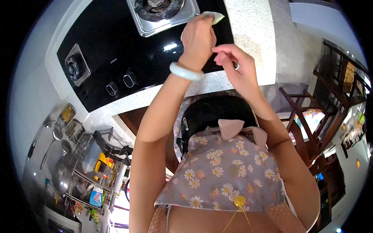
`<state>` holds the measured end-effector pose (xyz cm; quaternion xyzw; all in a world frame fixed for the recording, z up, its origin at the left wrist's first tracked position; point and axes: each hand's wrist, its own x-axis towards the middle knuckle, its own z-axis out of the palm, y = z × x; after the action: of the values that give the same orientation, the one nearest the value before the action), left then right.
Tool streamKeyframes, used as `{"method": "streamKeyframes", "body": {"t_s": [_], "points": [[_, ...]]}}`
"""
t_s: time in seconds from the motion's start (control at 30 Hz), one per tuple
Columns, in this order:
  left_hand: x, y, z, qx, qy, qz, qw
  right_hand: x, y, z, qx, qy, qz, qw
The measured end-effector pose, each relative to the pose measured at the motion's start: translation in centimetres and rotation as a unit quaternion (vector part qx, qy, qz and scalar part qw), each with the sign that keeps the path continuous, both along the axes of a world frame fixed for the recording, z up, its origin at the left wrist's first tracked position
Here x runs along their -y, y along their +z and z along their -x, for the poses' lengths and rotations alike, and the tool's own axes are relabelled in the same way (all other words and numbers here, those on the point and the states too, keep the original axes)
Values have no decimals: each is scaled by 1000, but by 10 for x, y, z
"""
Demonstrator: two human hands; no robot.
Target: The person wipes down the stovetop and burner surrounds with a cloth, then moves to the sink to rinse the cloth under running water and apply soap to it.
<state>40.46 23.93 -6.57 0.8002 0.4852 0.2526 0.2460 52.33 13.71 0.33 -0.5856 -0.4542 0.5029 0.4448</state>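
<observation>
Cloth (218,18) in the head view is showing pale at the far side of the left hand (199,37), which is grasping it over the black cooktop (155,58), with the large burner (158,7) sitting just to that hand's left and the two knobs (129,79) lying leftward and nearer the body. Just right of the left hand, the right hand (240,66) is curling its fingers partway, and whether it is gripping anything I cannot tell.
</observation>
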Motion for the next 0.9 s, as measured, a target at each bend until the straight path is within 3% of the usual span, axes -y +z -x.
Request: {"method": "streamKeyframes", "body": {"t_s": [0.07,0.1,0.13,0.2,0.23,0.27,0.3,0.37,0.5,0.57,0.67,0.77,0.8,0.83,0.9], "points": [[-15,2,-5,22,-12,12,1000,0,2,-11,-7,-24,-9,1000],[-20,3,4,66,-27,83,994,0,4,-17,-12,-36,-14,999],[-21,22,13,165,-2,232,959,1,9,-23,-13,-41,-10,999],[-13,52,24,392,46,456,798,-1,6,-32,-41,-82,12,996],[-8,61,29,516,75,521,676,-2,4,-36,-59,-97,25,993],[0,72,34,546,97,550,624,-2,-2,-41,-73,-94,32,992],[4,64,45,610,57,598,517,-6,-6,-41,-86,-98,26,991],[13,69,48,664,55,619,416,-11,-10,-36,-113,-108,21,987],[19,70,46,682,54,614,395,-26,-16,-29,-183,-68,38,980],[21,69,48,686,63,609,395,-27,-19,-24,-274,-52,77,957],[24,72,51,667,96,582,456,-29,-15,-19,-388,-21,138,911],[36,71,50,461,175,451,743,-22,-26,-17,-321,-3,148,935],[42,61,57,272,166,294,901,-20,-28,-14,-289,-33,169,942],[48,63,54,157,154,155,963,-18,-28,-9,-300,-48,171,937],[64,58,50,34,104,-1,994,-15,-27,5,-321,-79,174,928]]}}
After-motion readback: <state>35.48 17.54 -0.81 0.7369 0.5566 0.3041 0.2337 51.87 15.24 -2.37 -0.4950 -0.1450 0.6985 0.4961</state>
